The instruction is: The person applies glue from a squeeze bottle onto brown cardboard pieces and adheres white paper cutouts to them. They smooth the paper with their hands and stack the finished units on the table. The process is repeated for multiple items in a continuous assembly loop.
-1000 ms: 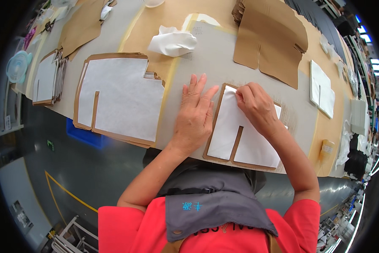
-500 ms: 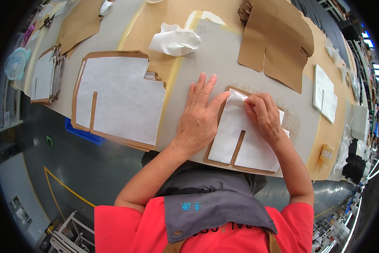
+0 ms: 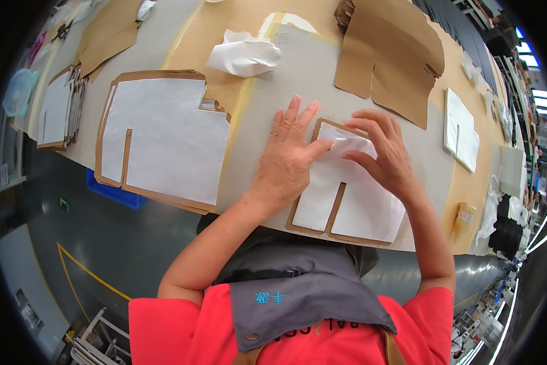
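In front of me, near the table's front edge, a white sheet (image 3: 371, 213) with a slot lies over a slightly larger brown card piece (image 3: 310, 230), whose border shows around it. My left hand (image 3: 285, 161) rests flat at their left side, fingers spread, its thumb on the sheet's upper part. Over the upper right of the sheet arches my right hand (image 3: 386, 149), thumb and fingers apart with nothing between them. Whether its fingertips touch the sheet is hard to tell. The sheet looks slightly rumpled between the two hands.
To the left lies a stack of brown card pieces with a white sheet (image 3: 170, 140) on top. Beyond my hands sit a crumpled white sheet (image 3: 243, 56) and brown card pieces (image 3: 395, 61). At the right are white pieces (image 3: 459, 131) and a yellowish bottle (image 3: 465, 219).
My right hand's fingers have come apart from their pinch at the sheet's top and spread out. The sheet's top corner now lies flatter. My left thumb has moved onto the sheet.
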